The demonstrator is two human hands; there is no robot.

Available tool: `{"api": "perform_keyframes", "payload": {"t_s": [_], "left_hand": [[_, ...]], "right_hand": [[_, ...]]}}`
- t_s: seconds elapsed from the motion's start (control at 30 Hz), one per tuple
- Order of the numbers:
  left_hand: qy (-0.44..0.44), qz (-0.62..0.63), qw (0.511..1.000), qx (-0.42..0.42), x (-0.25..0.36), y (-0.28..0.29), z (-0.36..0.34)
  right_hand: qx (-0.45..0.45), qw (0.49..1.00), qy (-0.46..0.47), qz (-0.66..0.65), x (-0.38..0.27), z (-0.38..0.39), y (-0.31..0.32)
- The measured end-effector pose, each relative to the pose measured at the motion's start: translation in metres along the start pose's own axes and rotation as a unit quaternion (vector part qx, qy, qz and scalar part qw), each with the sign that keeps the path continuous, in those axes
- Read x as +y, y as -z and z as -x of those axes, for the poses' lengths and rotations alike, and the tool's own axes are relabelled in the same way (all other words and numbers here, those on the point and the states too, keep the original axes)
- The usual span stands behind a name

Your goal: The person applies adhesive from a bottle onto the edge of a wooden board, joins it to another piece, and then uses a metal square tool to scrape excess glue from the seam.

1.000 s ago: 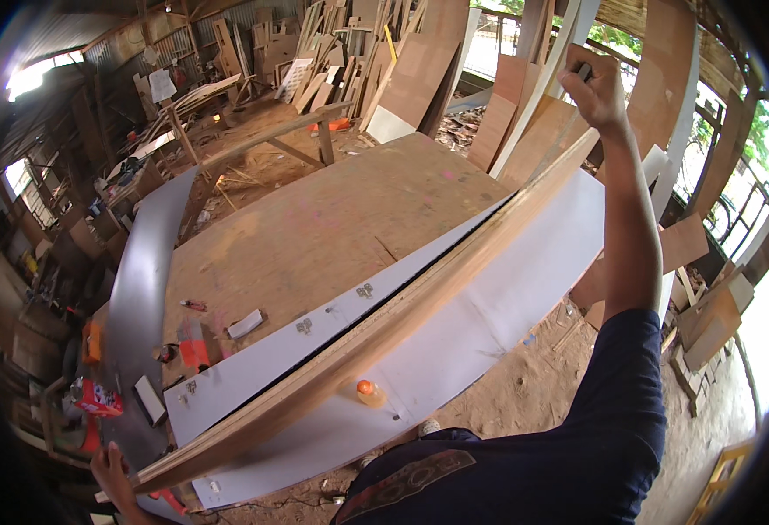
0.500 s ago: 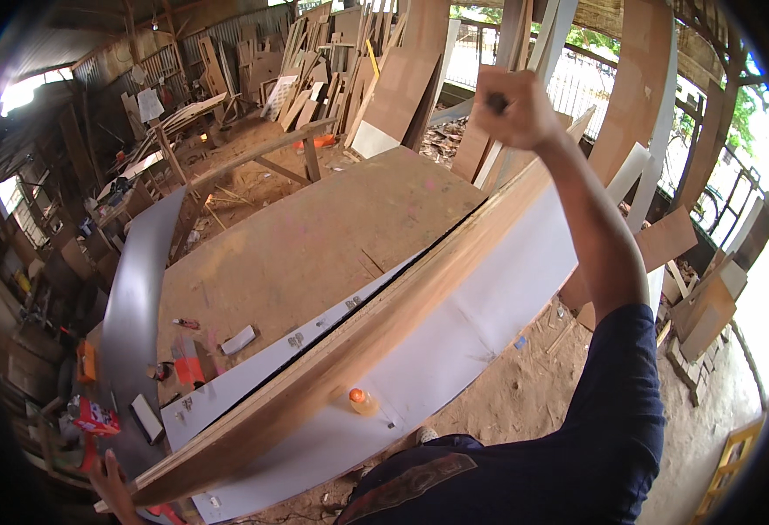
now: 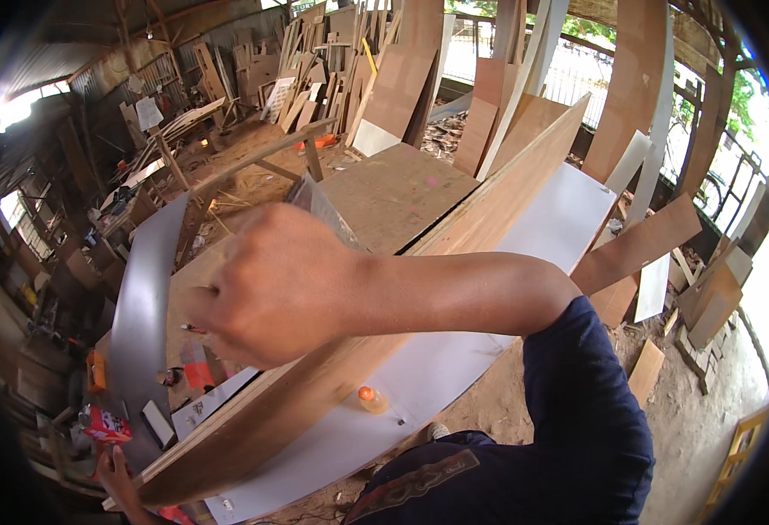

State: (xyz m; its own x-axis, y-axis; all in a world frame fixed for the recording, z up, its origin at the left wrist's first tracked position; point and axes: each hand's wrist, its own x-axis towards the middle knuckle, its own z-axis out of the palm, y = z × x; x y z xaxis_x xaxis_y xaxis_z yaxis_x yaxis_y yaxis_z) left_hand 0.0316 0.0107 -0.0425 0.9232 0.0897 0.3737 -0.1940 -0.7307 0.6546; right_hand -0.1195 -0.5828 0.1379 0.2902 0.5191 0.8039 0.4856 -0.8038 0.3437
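Note:
My right hand is a closed fist held high over the wooden panel, its back to me. A flat grey, blade-like piece sticks out beyond the fist; the hand hides the rest, so its kind is unclear. The long wooden panel stands on edge, running from lower left to upper right. At its near left end is my left hand, fingers stretched out and touching or very close to the panel. A white sheet lies along the panel's near side, bearing a small orange-capped bottle.
Beyond the panel is a brown worktable, with a curved grey strip on its left. A red box sits near my left hand. Boards lean against the back wall and fence. A yellow frame stands at lower right.
My right fist has swung from the upper right down and left across the panel, and the grey piece has come into sight. My left hand stays at the panel's end.

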Motion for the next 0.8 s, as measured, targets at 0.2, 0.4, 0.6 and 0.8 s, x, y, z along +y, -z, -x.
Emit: {"api": "perform_keyframes", "payload": {"t_s": [0.2,0.4,0.6,0.8], "left_hand": [[-0.007,0.009,0.999,-0.043,-0.002,0.008,0.003],[-0.008,-0.006,1.000,-0.002,0.000,0.005,0.010],[-0.104,-0.302,0.936,-0.149,-0.017,0.018,-0.009],[-0.141,-0.299,0.941,-0.075,0.020,0.018,0.006]], "right_hand": [[0.137,0.988,-0.051,0.056,0.056,-0.037,0.109],[0.427,0.741,-0.519,0.014,0.146,0.101,0.259],[0.433,0.628,-0.629,0.149,0.151,0.254,0.352],[0.419,0.679,-0.571,0.194,0.172,0.281,0.351]]}}
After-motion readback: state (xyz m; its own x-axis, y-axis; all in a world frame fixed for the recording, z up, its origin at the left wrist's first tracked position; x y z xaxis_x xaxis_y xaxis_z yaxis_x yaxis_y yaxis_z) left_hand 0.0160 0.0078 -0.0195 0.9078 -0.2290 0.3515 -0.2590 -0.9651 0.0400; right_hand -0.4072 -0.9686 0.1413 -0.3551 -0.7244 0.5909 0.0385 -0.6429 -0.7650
